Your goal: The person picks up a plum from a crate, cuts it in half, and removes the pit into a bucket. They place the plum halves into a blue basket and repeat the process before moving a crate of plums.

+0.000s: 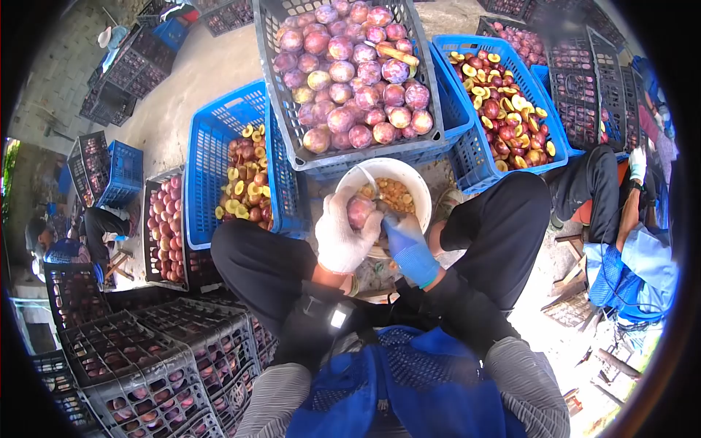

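Observation:
My left hand (342,232), in a white glove, is closed around a reddish-purple plum (359,211). My right hand (411,250), in a blue glove, grips a knife whose thin curved metal blade (370,177) rises beside the plum; its handle is mostly hidden in the fingers. Both hands meet over the near side of a white bucket (421,191), between my knees. Inside the bucket lie many orange-brown plum stones (396,196).
Beyond the bucket, a black crate of whole plums (342,117) sits on blue crates. Blue crates of halved plums stand left (196,175) and right (476,166). Stacked black crates (139,350) fill the lower left. A co-worker's arm (629,212) shows at right.

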### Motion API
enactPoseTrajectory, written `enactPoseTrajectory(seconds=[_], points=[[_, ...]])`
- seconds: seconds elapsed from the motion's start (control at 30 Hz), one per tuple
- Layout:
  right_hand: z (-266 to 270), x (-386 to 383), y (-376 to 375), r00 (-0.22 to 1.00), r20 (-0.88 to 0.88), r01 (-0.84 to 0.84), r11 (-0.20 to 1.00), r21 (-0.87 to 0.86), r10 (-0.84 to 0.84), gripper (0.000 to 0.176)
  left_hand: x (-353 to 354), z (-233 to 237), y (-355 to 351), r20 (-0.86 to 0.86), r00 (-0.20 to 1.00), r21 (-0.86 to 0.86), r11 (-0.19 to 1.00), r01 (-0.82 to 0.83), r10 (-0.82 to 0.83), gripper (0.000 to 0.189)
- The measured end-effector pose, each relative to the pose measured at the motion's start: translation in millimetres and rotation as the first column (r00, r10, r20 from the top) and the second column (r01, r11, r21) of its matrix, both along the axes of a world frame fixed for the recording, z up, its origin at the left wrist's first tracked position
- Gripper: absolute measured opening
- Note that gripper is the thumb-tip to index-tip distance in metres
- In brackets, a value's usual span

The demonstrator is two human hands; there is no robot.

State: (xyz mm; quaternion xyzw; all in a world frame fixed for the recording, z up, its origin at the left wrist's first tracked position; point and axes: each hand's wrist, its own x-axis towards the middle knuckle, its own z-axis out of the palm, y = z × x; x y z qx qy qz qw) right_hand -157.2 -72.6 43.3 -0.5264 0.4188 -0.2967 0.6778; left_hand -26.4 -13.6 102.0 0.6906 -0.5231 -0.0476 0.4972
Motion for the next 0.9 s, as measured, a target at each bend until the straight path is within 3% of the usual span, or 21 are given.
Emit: enactPoseTrajectory(seconds=[0.07,0.13,0.17,0.23,0.27,0.37,0.43,0.5,0.6,0.67,0.73,0.83,0.9], points=[[-6,5,1,0.988,-0.095,0.078,0.936,-0.342,-0.117,0.046,0,2,3,-0.263,0.963,0.001,0.999,0.052,-0.050,0.052],[13,5,-3,0.993,-0.032,0.103,0.973,-0.205,-0.111,0.044,7,4,2,-0.576,0.816,0.006,0.997,0.072,-0.056,0.056],[24,1,-4,0.999,0.018,0.043,0.993,-0.108,-0.042,0.042,14,4,3,-0.738,0.674,0.018,0.998,0.068,-0.032,0.060],[45,-12,2,0.987,0.135,-0.097,0.991,0.088,0.085,0.039,33,-9,10,-0.962,0.216,-0.136,0.977,0.164,-0.170,0.061],[51,-14,5,0.982,0.148,-0.130,0.987,0.096,0.115,0.036,38,-20,12,-0.949,0.126,-0.264,0.949,0.174,-0.288,0.066],[54,-17,11,0.981,0.128,-0.171,0.966,0.191,0.149,0.033,30,5,9,-0.914,-0.160,-0.380,0.925,0.021,-0.372,0.066],[55,-11,17,0.981,0.128,-0.158,0.983,0.091,0.146,0.044,35,-3,9,-0.872,-0.250,-0.444,0.895,0.039,-0.421,0.068],[56,-9,23,0.987,0.085,-0.147,0.983,0.111,0.138,0.044,39,-13,11,-0.832,-0.352,-0.476,0.878,0.053,-0.429,0.072],[41,-3,23,0.979,0.121,-0.161,0.986,-0.039,0.164,0.041,34,-19,7,-0.858,-0.287,-0.466,0.880,0.086,-0.426,0.075],[18,-8,28,0.979,-0.083,-0.203,0.921,-0.333,0.186,0.031,34,-18,3,-0.865,-0.262,-0.473,0.869,0.141,-0.428,0.076],[27,-7,26,0.968,-0.162,-0.239,0.904,-0.355,0.192,0.030,33,-16,1,-0.866,-0.254,-0.477,0.862,0.168,-0.430,0.076],[42,-6,22,0.969,-0.105,-0.236,0.963,-0.129,0.224,0.034,30,-15,0,-0.870,-0.253,-0.469,0.868,0.163,-0.423,0.077],[41,-6,22,0.968,-0.106,-0.242,0.960,-0.139,0.228,0.036,28,-15,0,-0.878,-0.239,-0.455,0.879,0.141,-0.415,0.079]])
